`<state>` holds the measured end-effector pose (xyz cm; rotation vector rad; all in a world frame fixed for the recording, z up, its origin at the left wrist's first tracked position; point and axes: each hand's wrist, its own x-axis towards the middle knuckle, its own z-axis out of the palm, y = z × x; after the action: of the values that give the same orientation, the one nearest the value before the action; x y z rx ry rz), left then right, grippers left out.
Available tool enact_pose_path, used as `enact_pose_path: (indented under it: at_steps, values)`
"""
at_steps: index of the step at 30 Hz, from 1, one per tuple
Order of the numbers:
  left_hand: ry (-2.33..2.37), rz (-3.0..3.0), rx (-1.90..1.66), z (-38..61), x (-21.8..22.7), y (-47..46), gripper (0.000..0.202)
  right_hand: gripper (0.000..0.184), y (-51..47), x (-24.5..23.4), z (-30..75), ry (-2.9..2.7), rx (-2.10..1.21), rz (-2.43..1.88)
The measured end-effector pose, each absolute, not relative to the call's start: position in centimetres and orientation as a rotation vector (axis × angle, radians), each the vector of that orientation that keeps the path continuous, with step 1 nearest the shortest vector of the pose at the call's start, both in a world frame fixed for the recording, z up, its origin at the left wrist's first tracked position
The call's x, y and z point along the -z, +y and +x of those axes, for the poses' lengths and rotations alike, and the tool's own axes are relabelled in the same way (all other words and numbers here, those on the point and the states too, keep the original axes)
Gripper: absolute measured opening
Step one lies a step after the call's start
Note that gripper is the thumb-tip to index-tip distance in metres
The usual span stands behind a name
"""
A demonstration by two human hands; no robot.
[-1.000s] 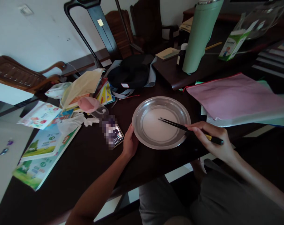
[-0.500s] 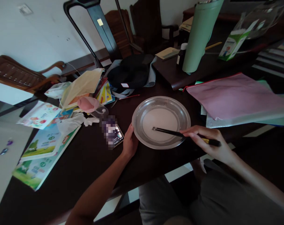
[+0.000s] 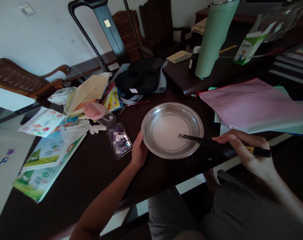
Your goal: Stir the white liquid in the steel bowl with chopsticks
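Note:
A round, shiny metal bowl [image 3: 147, 128] with a wide rim stands on the dark table and holds a cloudy whitish liquid [image 3: 167, 131]. My left hand [image 3: 139, 152] grips the bowl's left rim, its fingers partly hidden beneath the edge. Black chopsticks [image 3: 200, 138] with gold bands near their back ends are pinched in my right hand [image 3: 252, 150], which is to the right of the bowl. Their tips are over the right half of the liquid; I cannot tell whether they touch it.
Left of the bowl lie a lit phone [image 3: 126, 144], a pink-topped item [image 3: 94, 110], crumpled tissue [image 3: 98, 129] and booklets [image 3: 45, 156]. A black bag [image 3: 139, 75] sits behind. To the right are a pink zip pouch [image 3: 248, 101], a green tumbler [image 3: 215, 40] and a small carton [image 3: 251, 48].
My right hand has drawn back to the right with the chopsticks, and their tips have shifted from the middle of the liquid towards its right side. My left hand and the bowl have barely moved.

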<state>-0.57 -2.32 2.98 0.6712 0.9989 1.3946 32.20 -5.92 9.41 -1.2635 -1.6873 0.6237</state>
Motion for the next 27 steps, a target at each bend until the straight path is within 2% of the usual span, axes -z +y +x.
enact_pose_path:
  at_steps: [4,8,15,21,27]
  values:
    - [1.015,0.677,-1.389,-0.6,-3.0,-2.3,0.036,0.030,-5.5,-9.5,31.3,-1.725,-0.767,-1.144]
    - [1.031,0.679,-1.389,-0.7,-2.8,-2.3,0.037,0.020,-4.4,-8.6,29.4,-1.806,-0.842,-1.031]
    - [1.020,0.673,-1.388,-0.6,-2.9,-2.3,0.037,0.013,-3.3,-7.3,29.1,-1.869,-0.718,-1.012]
    - [0.998,0.673,-1.397,-0.5,-2.9,-2.3,0.036,0.020,-5.1,-8.9,31.2,-1.762,-0.544,-1.211]
    - [0.996,0.669,-1.402,-0.5,-3.0,-2.3,0.035,0.028,-6.4,-9.9,32.1,-1.700,-0.677,-1.215]
